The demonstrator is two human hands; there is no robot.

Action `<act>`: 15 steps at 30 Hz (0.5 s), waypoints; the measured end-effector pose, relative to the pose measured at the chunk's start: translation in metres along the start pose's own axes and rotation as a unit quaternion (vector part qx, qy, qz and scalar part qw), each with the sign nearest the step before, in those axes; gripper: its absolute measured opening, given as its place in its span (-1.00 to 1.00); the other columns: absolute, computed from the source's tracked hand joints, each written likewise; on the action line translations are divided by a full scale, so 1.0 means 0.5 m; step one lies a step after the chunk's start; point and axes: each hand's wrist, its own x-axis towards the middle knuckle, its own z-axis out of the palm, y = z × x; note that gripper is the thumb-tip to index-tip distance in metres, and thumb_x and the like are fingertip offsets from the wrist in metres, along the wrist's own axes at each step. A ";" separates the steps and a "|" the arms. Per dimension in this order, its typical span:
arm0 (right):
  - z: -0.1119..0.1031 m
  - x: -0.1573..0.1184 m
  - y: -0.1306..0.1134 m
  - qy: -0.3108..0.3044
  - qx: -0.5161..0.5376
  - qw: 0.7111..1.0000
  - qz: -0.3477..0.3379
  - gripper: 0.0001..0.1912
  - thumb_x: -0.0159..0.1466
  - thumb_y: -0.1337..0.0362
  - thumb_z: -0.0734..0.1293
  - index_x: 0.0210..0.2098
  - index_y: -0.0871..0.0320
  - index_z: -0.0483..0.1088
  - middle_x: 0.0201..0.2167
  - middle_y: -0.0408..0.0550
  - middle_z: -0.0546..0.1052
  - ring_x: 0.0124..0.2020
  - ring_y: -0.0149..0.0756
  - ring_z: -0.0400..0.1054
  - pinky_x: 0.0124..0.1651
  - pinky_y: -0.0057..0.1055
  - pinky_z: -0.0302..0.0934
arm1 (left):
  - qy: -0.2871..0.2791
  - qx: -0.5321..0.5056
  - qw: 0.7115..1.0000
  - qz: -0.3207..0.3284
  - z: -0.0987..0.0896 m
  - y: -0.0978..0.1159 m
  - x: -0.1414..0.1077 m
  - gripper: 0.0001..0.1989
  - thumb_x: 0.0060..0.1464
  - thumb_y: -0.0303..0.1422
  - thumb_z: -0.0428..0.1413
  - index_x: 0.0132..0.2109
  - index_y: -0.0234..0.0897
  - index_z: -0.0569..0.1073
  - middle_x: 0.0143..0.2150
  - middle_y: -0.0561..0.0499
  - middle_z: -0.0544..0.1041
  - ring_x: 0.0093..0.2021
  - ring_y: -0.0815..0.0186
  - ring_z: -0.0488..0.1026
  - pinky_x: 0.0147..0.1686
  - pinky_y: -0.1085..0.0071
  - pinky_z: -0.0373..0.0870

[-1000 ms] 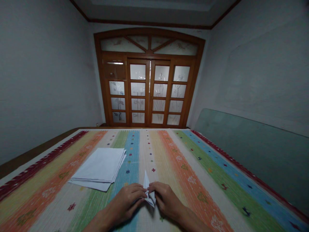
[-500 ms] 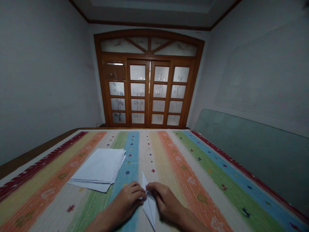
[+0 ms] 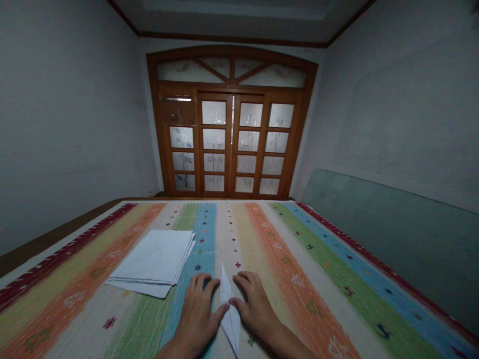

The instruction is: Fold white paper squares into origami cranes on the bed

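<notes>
A narrow piece of folded white paper [image 3: 231,324], pointed at both ends, lies lengthwise in front of me on the striped cloth. My left hand [image 3: 198,309] is on its left side, fingers spread, with the thumb tip at the paper's middle. On the other side my right hand [image 3: 256,304] has its fingers apart too, its thumb touching the paper near the centre. Neither hand is wrapped round the paper; both thumbs rest at its middle creases.
A stack of white square paper sheets [image 3: 153,259] lies to the left, its edges slightly fanned. The striped cloth [image 3: 299,299] covers the table. A pale green panel [image 3: 392,224] stands along the right side. Wooden doors with glass panes [image 3: 232,144] are at the far end.
Both hands have opened from a pinch at the paper's middle. Their fingers have spread and moved forward, leaving the thumbs on the paper. The folded paper has hardly moved.
</notes>
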 end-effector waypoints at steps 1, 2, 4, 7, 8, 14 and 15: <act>0.001 0.000 0.002 0.006 -0.008 1.000 -0.001 -0.53 0.12 0.44 0.44 0.03 0.06 0.48 0.10 0.17 0.45 0.17 0.12 0.29 0.23 0.12 0.19 | 0.001 0.007 1.000 -0.007 0.004 -0.004 -0.001 -0.54 -0.03 -0.27 0.34 0.05 -0.22 0.55 0.12 -0.21 0.46 0.21 -0.18 0.28 0.19 -0.15 0.23; 0.002 0.000 0.003 0.008 -0.011 1.000 -0.003 -0.57 0.13 0.43 0.45 0.00 0.05 0.50 0.10 0.17 0.45 0.17 0.14 0.28 0.22 0.13 0.19 | 0.000 0.009 1.000 -0.010 0.007 -0.009 -0.001 -0.55 -0.03 -0.27 0.34 0.04 -0.22 0.56 0.14 -0.21 0.45 0.23 -0.19 0.26 0.21 -0.16 0.20; 0.003 0.000 0.004 0.004 -0.007 1.000 -0.006 -0.61 0.13 0.43 0.46 -0.05 0.04 0.53 0.09 0.16 0.46 0.16 0.15 0.29 0.21 0.14 0.19 | -0.004 -0.003 1.000 -0.007 0.011 -0.015 -0.001 -0.57 -0.02 -0.29 0.34 0.03 -0.20 0.57 0.14 -0.20 0.46 0.24 -0.17 0.27 0.22 -0.16 0.19; -0.002 0.001 0.000 -0.006 0.010 1.000 -0.006 -0.56 0.11 0.48 0.43 -0.02 0.08 0.50 0.04 0.15 0.50 0.13 0.10 0.32 0.20 0.09 0.20 | -0.007 -0.042 0.999 0.009 0.009 -0.018 0.002 -0.60 -0.02 -0.34 0.33 0.02 -0.17 0.56 0.09 -0.17 0.50 0.17 -0.12 0.34 0.20 -0.14 0.24; -0.004 0.002 -0.002 -0.008 0.016 1.000 -0.010 -0.56 0.11 0.48 0.42 -0.01 0.10 0.49 0.02 0.14 0.51 0.11 0.08 0.34 0.20 0.07 0.20 | -0.007 -0.056 0.998 0.013 0.006 -0.017 0.003 -0.62 -0.01 -0.37 0.32 0.01 -0.17 0.56 0.07 -0.16 0.51 0.15 -0.11 0.36 0.19 -0.13 0.26; -0.015 0.006 -0.017 -0.001 0.067 0.997 0.028 -0.65 0.08 0.50 0.39 -0.14 0.14 0.45 -0.12 0.05 0.55 -0.02 -0.05 0.41 0.10 -0.12 0.26 | -0.027 -0.136 0.990 -0.002 -0.018 0.006 0.009 -0.73 -0.02 -0.47 0.26 -0.11 -0.21 0.53 -0.07 -0.11 0.57 0.04 -0.02 0.45 0.12 0.00 0.35; -0.016 0.007 -0.020 0.001 0.076 0.996 0.039 -0.68 0.07 0.50 0.39 -0.18 0.14 0.45 -0.16 0.03 0.55 -0.06 -0.07 0.42 0.06 -0.16 0.28 | -0.032 -0.147 0.989 -0.009 -0.021 0.010 0.010 -0.73 -0.02 -0.48 0.24 -0.12 -0.22 0.52 -0.09 -0.11 0.57 0.01 0.00 0.47 0.09 0.03 0.37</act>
